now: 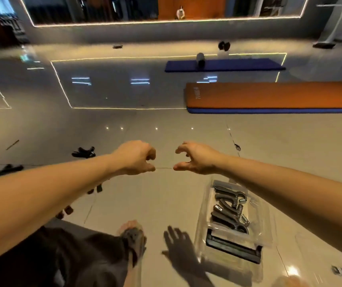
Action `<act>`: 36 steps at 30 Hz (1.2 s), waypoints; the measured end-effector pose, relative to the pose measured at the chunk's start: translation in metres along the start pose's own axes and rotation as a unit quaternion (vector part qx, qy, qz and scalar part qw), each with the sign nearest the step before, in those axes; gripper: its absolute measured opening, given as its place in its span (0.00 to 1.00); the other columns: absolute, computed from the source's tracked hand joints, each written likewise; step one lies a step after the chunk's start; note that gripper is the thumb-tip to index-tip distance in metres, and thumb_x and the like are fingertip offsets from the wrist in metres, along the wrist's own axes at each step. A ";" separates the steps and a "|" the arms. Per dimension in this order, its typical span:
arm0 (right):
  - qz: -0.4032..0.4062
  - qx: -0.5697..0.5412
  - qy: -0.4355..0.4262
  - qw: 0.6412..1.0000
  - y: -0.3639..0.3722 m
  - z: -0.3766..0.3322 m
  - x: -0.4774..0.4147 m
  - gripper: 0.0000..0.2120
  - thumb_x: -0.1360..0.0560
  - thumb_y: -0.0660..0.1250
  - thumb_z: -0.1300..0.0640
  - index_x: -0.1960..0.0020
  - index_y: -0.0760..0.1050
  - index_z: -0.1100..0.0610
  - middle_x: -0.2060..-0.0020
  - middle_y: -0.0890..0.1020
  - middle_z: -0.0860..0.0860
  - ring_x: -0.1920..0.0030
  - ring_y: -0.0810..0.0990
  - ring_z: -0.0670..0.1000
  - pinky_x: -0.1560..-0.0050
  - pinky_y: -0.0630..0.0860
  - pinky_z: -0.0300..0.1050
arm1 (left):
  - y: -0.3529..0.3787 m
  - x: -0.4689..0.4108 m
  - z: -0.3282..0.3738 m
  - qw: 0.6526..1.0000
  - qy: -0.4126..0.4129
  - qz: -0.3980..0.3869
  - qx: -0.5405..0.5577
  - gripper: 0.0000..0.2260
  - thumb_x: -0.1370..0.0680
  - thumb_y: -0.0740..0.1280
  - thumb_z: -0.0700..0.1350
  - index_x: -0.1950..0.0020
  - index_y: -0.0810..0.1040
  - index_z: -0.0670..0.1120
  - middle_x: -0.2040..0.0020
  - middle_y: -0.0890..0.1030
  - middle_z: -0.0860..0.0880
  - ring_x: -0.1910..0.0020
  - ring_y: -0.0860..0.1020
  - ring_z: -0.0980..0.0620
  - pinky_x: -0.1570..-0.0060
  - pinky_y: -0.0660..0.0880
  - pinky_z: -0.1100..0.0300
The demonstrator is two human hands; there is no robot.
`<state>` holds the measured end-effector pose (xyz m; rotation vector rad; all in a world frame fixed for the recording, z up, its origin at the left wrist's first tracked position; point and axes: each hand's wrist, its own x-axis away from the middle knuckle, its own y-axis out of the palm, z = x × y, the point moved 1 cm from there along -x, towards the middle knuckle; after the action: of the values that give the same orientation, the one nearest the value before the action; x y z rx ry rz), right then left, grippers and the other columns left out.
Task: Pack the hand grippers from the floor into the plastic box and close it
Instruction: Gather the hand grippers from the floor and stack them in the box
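Observation:
A clear plastic box (pixel 204 206) lies open on the tiled floor at the lower right, with several black hand grippers (pixel 230 212) inside and a black clasp strip (pixel 234 248) at its near end. More black hand grippers lie on the floor to the left: one pile (pixel 84 152), another (pixel 7 169), and small pieces (pixel 94 189) under my left forearm. My left hand (pixel 137 158) is held out above the floor with fingers curled in, holding nothing. My right hand (pixel 195 159) hovers beside it, fingers and thumb loosely bent in a C shape, empty, beyond the box's far end.
My foot in a dark sandal (pixel 133 237) is at the bottom centre. An orange mat (pixel 273 96) and a blue mat (pixel 223 65) with a foam roller (pixel 200 59) lie further back on the right. A mirrored wall (pixel 124 9) closes the room.

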<state>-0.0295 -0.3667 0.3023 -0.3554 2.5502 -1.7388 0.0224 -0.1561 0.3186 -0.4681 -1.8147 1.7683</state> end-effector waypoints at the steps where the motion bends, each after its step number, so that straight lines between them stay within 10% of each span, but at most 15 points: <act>1: -0.002 0.003 -0.014 1.000 -0.001 -0.024 -0.007 0.29 0.23 0.69 0.43 0.27 0.69 0.54 0.31 0.73 0.51 0.35 0.75 0.53 0.35 0.75 0.52 | -0.014 0.015 -0.020 1.000 -0.007 0.005 -0.002 0.17 0.22 0.70 0.55 0.36 0.79 0.50 0.42 0.82 0.51 0.45 0.80 0.51 0.45 0.79 0.55; 5: -0.005 0.014 -0.057 0.998 0.018 -0.115 -0.047 0.29 0.24 0.69 0.41 0.28 0.71 0.54 0.32 0.74 0.52 0.36 0.76 0.53 0.37 0.75 0.50 | -0.045 0.068 -0.107 0.998 -0.047 0.008 -0.028 0.10 0.22 0.70 0.54 0.46 0.81 0.51 0.59 0.77 0.58 0.59 0.76 0.56 0.63 0.68 0.63; 19: -0.064 -0.046 0.014 0.997 0.214 -0.208 -0.286 0.26 0.24 0.70 0.43 0.30 0.72 0.53 0.38 0.79 0.52 0.41 0.79 0.53 0.42 0.78 0.52 | 0.160 0.120 -0.378 0.920 -0.306 0.007 0.245 0.19 0.23 0.72 0.53 0.34 0.76 0.49 0.43 0.80 0.49 0.49 0.80 0.52 0.45 0.80 0.51; 31: -0.068 0.077 0.107 0.989 0.374 -0.186 -0.426 0.45 0.32 0.69 0.28 0.24 0.56 0.49 0.35 0.69 0.58 0.38 0.73 0.62 0.46 0.77 0.58 | 0.345 0.061 -0.428 0.838 -0.469 0.023 0.277 0.42 0.33 0.71 0.72 0.28 0.68 0.49 0.49 0.81 0.51 0.52 0.81 0.49 0.54 0.79 0.52; 36: -0.062 0.149 0.127 0.979 0.395 -0.180 -0.446 0.56 0.35 0.67 0.23 0.21 0.53 0.57 0.30 0.67 0.58 0.32 0.67 0.61 0.40 0.72 0.61 | 0.372 0.032 -0.423 0.833 -0.492 0.039 0.251 0.47 0.38 0.74 0.71 0.27 0.66 0.49 0.39 0.79 0.49 0.40 0.77 0.44 0.40 0.74 0.42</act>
<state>0.3095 0.0278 -0.0395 -0.3010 2.4088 -2.3108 0.2048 0.2252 -0.0543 0.7396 -1.7522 2.7048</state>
